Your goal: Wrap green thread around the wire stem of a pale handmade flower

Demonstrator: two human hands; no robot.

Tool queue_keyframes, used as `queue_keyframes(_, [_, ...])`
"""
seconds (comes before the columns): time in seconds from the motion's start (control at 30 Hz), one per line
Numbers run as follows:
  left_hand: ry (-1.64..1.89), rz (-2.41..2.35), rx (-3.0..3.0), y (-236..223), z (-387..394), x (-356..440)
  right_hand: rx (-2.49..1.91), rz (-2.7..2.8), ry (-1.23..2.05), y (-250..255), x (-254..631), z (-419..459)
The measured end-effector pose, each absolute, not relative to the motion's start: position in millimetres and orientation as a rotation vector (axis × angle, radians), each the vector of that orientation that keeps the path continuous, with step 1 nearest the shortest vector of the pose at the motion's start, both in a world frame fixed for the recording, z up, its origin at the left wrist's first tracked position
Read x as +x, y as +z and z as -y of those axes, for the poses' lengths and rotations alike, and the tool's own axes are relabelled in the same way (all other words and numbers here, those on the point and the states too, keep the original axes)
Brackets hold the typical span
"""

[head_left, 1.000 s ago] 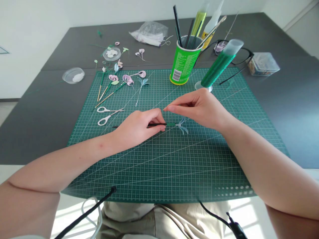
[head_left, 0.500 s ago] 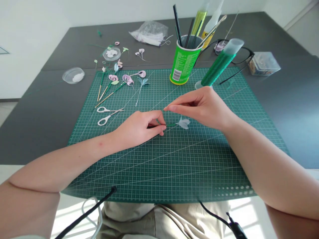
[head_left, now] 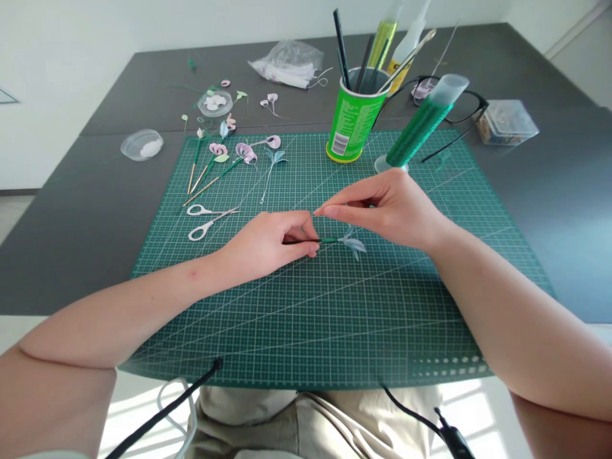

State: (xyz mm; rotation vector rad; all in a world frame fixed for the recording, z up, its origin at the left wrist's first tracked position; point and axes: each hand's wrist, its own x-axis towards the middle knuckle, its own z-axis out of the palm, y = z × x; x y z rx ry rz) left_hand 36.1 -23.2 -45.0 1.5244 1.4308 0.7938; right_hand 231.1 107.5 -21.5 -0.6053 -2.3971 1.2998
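My left hand (head_left: 275, 245) is closed round the stem of a small artificial flower, thumb against fingers. The flower's pale blue petals (head_left: 352, 243) point right, and its stem is wrapped in green just below them. Above and to the right, my right hand (head_left: 377, 207) makes a pinch, its fingertips close over the left forefinger. Whatever is between those fingertips is too fine to make out. Both hands are over the green cutting mat (head_left: 335, 319). Behind my right hand leans a clear tube wound with green thread (head_left: 418, 131).
White-handled scissors (head_left: 203, 220) lie left of my hands. Beyond them are several finished flowers (head_left: 243, 153) on sticks and a loose blue flower (head_left: 274, 157). A green can (head_left: 351, 121) of tools, eyeglasses (head_left: 461, 102), a clear box (head_left: 507, 122) and shallow dishes (head_left: 142, 145) stand farther back.
The flower in my left hand has turned about its stem, so its petals now show spread differently. My hands have hardly shifted; the right stays in its pinch.
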Motion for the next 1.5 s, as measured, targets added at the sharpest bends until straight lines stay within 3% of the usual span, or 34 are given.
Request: queue_keyframes(1.5, [0.834, -1.587, 1.877, -41.4, 30.5, 40.5, -0.729, 2.480, 1.447, -27.0, 228.8, -116.4])
